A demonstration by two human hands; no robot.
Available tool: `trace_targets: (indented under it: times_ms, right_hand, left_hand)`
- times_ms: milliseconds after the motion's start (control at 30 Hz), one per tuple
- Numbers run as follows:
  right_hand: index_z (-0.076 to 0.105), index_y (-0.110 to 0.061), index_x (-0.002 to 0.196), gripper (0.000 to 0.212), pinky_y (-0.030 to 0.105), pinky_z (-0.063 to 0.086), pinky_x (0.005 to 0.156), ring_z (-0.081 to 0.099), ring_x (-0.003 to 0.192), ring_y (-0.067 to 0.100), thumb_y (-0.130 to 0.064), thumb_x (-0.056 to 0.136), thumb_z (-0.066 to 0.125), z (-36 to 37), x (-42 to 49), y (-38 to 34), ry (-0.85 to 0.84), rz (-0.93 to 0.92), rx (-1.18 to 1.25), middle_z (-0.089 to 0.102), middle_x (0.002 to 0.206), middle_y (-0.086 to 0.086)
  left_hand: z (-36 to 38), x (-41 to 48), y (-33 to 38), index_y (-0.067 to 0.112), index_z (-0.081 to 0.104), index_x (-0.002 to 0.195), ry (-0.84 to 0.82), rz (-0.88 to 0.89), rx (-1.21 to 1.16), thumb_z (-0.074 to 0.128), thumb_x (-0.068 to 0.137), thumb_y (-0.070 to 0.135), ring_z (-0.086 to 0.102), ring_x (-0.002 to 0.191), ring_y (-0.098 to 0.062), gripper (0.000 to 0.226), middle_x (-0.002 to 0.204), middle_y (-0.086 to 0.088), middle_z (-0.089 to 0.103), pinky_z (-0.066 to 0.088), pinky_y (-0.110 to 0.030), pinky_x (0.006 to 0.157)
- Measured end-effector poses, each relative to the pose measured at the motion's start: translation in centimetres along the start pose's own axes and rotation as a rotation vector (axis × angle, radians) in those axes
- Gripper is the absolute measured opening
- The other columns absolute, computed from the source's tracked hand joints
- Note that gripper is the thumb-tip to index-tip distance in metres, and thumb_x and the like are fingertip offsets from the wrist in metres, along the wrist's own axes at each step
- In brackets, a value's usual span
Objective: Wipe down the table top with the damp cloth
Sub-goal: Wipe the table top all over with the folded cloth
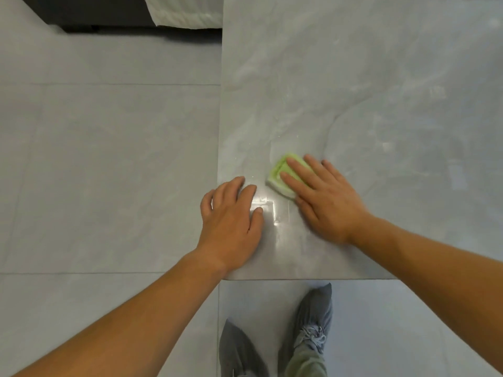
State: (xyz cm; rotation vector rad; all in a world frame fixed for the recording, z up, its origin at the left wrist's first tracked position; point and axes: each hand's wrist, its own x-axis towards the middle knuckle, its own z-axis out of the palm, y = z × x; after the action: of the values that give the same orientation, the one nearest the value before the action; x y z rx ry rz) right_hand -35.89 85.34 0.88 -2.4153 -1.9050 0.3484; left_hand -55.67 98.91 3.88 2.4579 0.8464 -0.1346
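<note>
Forearms, count 2, both bare: left forearm (122, 322) enters from 7 o'clock, right forearm (435, 257) from 4 o'clock. Feet, count 2, at 6 o'clock, each in a grey shoe cover (315, 317) of thin crinkled fabric. They stand on the floor (109, 159): large pale grey glossy tiles with thin joints.

Counter (381, 91), count 1: rectangular slab, grey marbled pattern, polished. Bright glare patch between the two grips; faint streaks and smears toward 2 o'clock.

Cloth (279, 172), count 1: light green with a whitish edge, folded into a small thick pad, soft-looking. It lies flat on the counter near the counter's 7 o'clock corner.

Right grip (326, 200): palm down, fingers straight and slightly spread, pressing on top of the cloth; the cloth's 10 o'clock end shows beyond the fingertips.

Left grip (231, 221): palm down, fingers loosely bent and spread, resting on the counter's left edge at 8 o'clock of the cloth, apart from it, holding nothing.

At 11 o'clock of the view: dark furniture base (95, 14), count 1, with white ribbed fabric (185, 12) overlapping it.
</note>
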Motion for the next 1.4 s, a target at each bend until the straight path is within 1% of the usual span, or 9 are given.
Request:
trace_targets:
  times_ms: [167, 367, 500, 567, 867, 967, 1067, 1267, 1400]
  right_hand:
    - [0.023, -0.024, 0.158, 0.060, 0.055, 0.015, 0.122, 0.015, 0.151, 0.040, -0.038, 0.099, 0.024, -1.5, 6.9, 2.1, 0.108, 0.457, 0.069, 0.013, 0.168, 0.005]
    - [0.031, -0.027, 0.156, 0.054, 0.055, 0.016, 0.122, 0.019, 0.152, 0.036, -0.037, 0.103, 0.032, -1.3, 5.0, 4.1, 0.016, -0.042, 0.010, 0.020, 0.167, 0.002]
    - [0.027, -0.027, 0.157, 0.058, 0.054, 0.012, 0.122, 0.016, 0.152, 0.037, -0.038, 0.100, 0.026, -3.4, 11.7, 9.6, 0.088, 0.327, 0.083, 0.015, 0.168, 0.002]
    - [0.027, -0.025, 0.157, 0.059, 0.054, 0.012, 0.123, 0.015, 0.152, 0.039, -0.036, 0.100, 0.027, -3.8, 14.2, 9.8, 0.119, 0.410, 0.093, 0.014, 0.168, 0.004]
    - [0.032, -0.026, 0.156, 0.062, 0.057, 0.021, 0.121, 0.016, 0.153, 0.036, -0.028, 0.097, 0.049, -2.9, 10.7, 8.7, 0.026, -0.139, 0.061, 0.018, 0.167, 0.002]
    - [0.035, -0.026, 0.155, 0.058, 0.057, 0.019, 0.121, 0.021, 0.151, 0.038, -0.029, 0.098, 0.045, -3.7, 15.4, 11.1, 0.098, 0.067, 0.084, 0.022, 0.166, 0.003]
    - [0.028, -0.026, 0.157, 0.058, 0.055, 0.014, 0.123, 0.014, 0.153, 0.037, -0.032, 0.100, 0.036, -4.2, 18.6, 11.3, 0.128, 0.357, 0.133, 0.015, 0.168, 0.002]
    - [0.032, -0.027, 0.156, 0.057, 0.055, 0.017, 0.122, 0.015, 0.154, 0.032, -0.032, 0.100, 0.042, -4.4, 16.4, 12.4, 0.060, 0.127, 0.103, 0.017, 0.167, -0.001]
    - [0.023, -0.028, 0.158, 0.058, 0.051, 0.008, 0.124, 0.011, 0.154, 0.034, -0.037, 0.101, 0.028, -6.3, 22.5, 15.8, 0.108, 0.489, 0.147, 0.011, 0.168, 0.000]
  left_hand:
    - [-1.6, 3.5, -0.8, 0.023, 0.036, 0.145, 0.008, 0.028, 0.015, 0.030, 0.101, 0.039, 0.008, 0.149, -0.020, 0.048, 0.162, -0.003, 0.016, 0.002, -0.038, 0.120]
    - [-2.9, 10.8, -0.1, 0.021, 0.031, 0.147, 0.040, -0.003, 0.019, 0.032, 0.101, 0.036, -0.002, 0.152, -0.021, 0.048, 0.165, -0.008, 0.007, 0.000, -0.041, 0.121]
    - [-4.2, 16.2, 0.3, 0.020, 0.030, 0.148, 0.039, -0.023, 0.026, 0.033, 0.102, 0.034, -0.004, 0.152, -0.022, 0.048, 0.165, -0.010, 0.005, -0.002, -0.041, 0.122]
    - [-5.0, 18.6, 0.4, 0.020, 0.031, 0.148, 0.045, -0.042, 0.025, 0.034, 0.102, 0.033, -0.004, 0.152, -0.023, 0.048, 0.165, -0.010, 0.005, -0.001, -0.041, 0.122]
    - [-7.4, 24.3, 0.4, 0.019, 0.049, 0.132, 0.042, -0.100, 0.072, 0.027, 0.095, 0.040, 0.023, 0.141, -0.030, 0.048, 0.151, -0.010, 0.032, 0.017, -0.044, 0.117]
    - [-7.8, 25.2, 0.2, 0.019, 0.047, 0.133, 0.050, -0.073, 0.083, 0.028, 0.096, 0.040, 0.022, 0.143, -0.030, 0.046, 0.154, -0.011, 0.029, 0.014, -0.044, 0.118]
    - [-8.2, 27.0, -0.1, 0.019, 0.039, 0.142, 0.039, -0.031, 0.090, 0.027, 0.097, 0.040, 0.005, 0.151, -0.028, 0.051, 0.163, -0.013, 0.012, 0.005, -0.046, 0.122]
    - [-8.7, 32.0, -0.3, 0.017, 0.012, 0.156, -0.014, -0.028, 0.130, 0.029, 0.102, 0.040, -0.015, 0.151, -0.024, 0.061, 0.166, -0.010, -0.011, -0.009, -0.041, 0.122]
    - [-8.7, 32.8, -1.0, 0.014, 0.018, 0.154, 0.006, 0.014, 0.155, 0.031, 0.101, 0.038, -0.005, 0.152, -0.028, 0.059, 0.165, -0.014, 0.000, -0.003, -0.042, 0.123]
